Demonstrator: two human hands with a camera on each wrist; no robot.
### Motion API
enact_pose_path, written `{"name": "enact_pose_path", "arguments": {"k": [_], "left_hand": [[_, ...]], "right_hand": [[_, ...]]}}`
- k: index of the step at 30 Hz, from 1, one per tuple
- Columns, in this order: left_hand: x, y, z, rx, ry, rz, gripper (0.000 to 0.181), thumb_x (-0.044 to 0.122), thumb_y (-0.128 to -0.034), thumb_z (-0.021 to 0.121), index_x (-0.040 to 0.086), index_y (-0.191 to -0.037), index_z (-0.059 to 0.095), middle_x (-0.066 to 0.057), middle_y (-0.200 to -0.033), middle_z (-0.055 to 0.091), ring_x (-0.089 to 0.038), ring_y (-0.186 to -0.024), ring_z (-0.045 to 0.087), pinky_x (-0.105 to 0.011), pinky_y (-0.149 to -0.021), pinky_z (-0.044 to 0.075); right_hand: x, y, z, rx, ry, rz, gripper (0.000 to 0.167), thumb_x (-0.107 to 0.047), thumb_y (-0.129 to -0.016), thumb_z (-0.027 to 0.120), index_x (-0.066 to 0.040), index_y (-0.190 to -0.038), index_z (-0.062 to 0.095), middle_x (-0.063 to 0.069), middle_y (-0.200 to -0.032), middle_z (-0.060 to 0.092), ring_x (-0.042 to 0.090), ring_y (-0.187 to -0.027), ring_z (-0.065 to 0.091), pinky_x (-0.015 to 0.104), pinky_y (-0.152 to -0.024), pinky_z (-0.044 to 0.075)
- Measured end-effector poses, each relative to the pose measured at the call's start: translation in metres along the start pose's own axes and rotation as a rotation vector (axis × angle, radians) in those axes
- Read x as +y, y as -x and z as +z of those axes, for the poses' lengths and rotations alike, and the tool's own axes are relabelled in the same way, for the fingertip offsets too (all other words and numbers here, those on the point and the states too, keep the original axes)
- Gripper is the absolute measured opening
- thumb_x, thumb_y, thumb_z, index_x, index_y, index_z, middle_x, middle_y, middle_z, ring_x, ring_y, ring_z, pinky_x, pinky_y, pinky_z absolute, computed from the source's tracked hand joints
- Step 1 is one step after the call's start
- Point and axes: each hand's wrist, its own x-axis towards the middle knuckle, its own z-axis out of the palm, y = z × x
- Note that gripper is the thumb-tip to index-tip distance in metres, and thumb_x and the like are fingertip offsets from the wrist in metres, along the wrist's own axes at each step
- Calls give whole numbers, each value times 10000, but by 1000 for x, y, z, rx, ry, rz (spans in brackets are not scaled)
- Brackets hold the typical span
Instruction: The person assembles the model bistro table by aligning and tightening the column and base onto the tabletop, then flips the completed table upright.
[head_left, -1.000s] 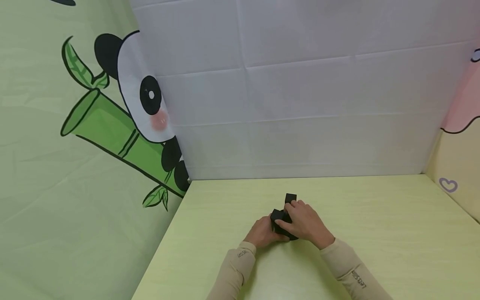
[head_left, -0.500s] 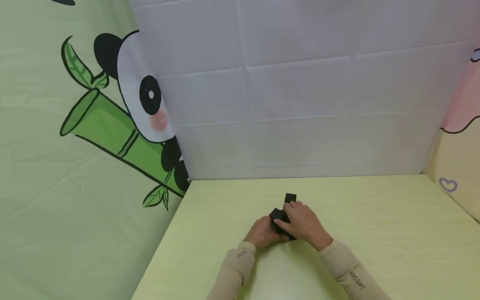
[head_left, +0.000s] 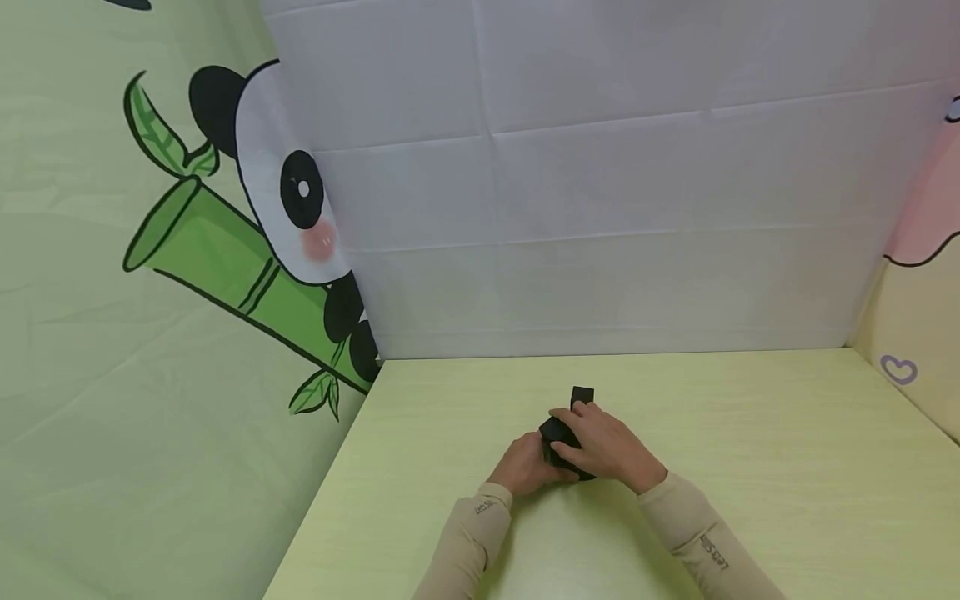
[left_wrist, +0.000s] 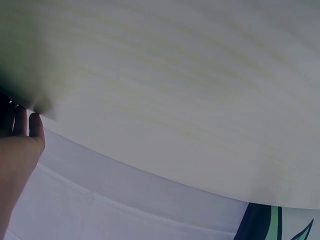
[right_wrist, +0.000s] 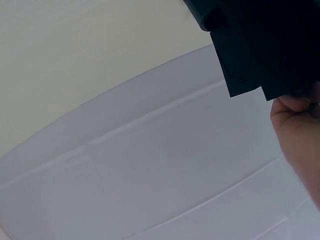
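A small black box (head_left: pixel 557 432) with flat flaps is held low over the table in the head view. One flap (head_left: pixel 582 394) stands up at its far side. My left hand (head_left: pixel 521 467) grips the box's left and near side, the thumb along the front. From the right, my right hand (head_left: pixel 615 450) holds the upper part, its thumb on the near face and a finger reaching over the top. Dark flat panels of the box (right_wrist: pixel 280 45) fill the right wrist view's upper right corner. Only some fingertips (left_wrist: pixel 36 125) show in the left wrist view; the box there is mostly hidden.
The pale yellow table (head_left: pixel 750 467) extends around both hands. Behind it hangs a creased white cloth (head_left: pixel 600 192). A green curtain with a panda and bamboo print (head_left: pixel 217 242) runs along the left, and a printed panel (head_left: pixel 915 333) stands at the right.
A finger of my right hand has lifted and stretched left over the top of the box, covering its raised corner. The left hand stays almost still.
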Motion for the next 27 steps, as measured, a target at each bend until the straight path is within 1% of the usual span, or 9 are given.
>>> {"name": "enact_pose_path", "arguments": {"k": [3,6,10,13,16,18,22,27], "left_hand": [[0,0,0,-2,15,3,709,441,-798,904,130,-1379,643,-4,-1191,711,-133,-1030,668,-320,-918,540],[0,1,0,1,20,0,709,442,-796,906,129,-1375,643,-6,-1195,711,-136,-1035,670,-321,-917,541],[1,1,-1,0,19,-1,727,439,-799,904,119,-1391,630,-14,-1207,708,-139,-1043,669,-324,-922,540],[1,1,-1,-5,28,0,717,429,-803,904,110,-1383,629,-12,-1195,708,-128,-1024,667,-321,-915,543],[1,1,0,-7,36,-1,699,417,-809,904,104,-1371,630,-10,-1183,709,-119,-1008,666,-317,-904,546],[0,1,0,-8,31,0,699,419,-811,901,107,-1375,629,-9,-1186,709,-114,-1012,666,-311,-905,545],[0,0,1,-10,30,1,703,421,-811,900,113,-1381,626,-7,-1184,710,-115,-1013,664,-312,-913,541],[0,1,1,-3,31,3,691,431,-799,907,128,-1359,637,11,-1162,710,-102,-991,657,-312,-910,540]], "right_hand": [[0,-1,1,13,29,-10,411,-286,-943,790,-12,-1225,671,61,-919,572,194,-765,528,355,-673,499],[1,-3,1,24,47,-11,432,-317,-931,798,-12,-1211,676,83,-941,598,216,-778,556,379,-691,513],[1,-5,0,25,46,-31,418,-280,-935,785,7,-1221,681,97,-956,603,233,-783,561,399,-708,518],[2,-6,0,43,61,-45,388,-280,-937,788,8,-1176,687,97,-940,604,236,-775,565,396,-698,521],[3,-7,1,61,83,-42,386,-314,-930,798,-5,-1135,689,98,-938,614,239,-776,573,394,-689,519],[3,-7,2,61,95,-34,400,-332,-931,792,-8,-1143,694,107,-961,630,250,-803,582,404,-702,515],[2,-7,2,59,119,-35,385,-311,-933,779,-3,-1148,697,117,-1001,650,271,-863,583,424,-720,501],[2,-8,2,91,146,-40,356,-315,-926,797,-10,-1078,696,107,-934,640,261,-818,580,410,-674,497]]}}
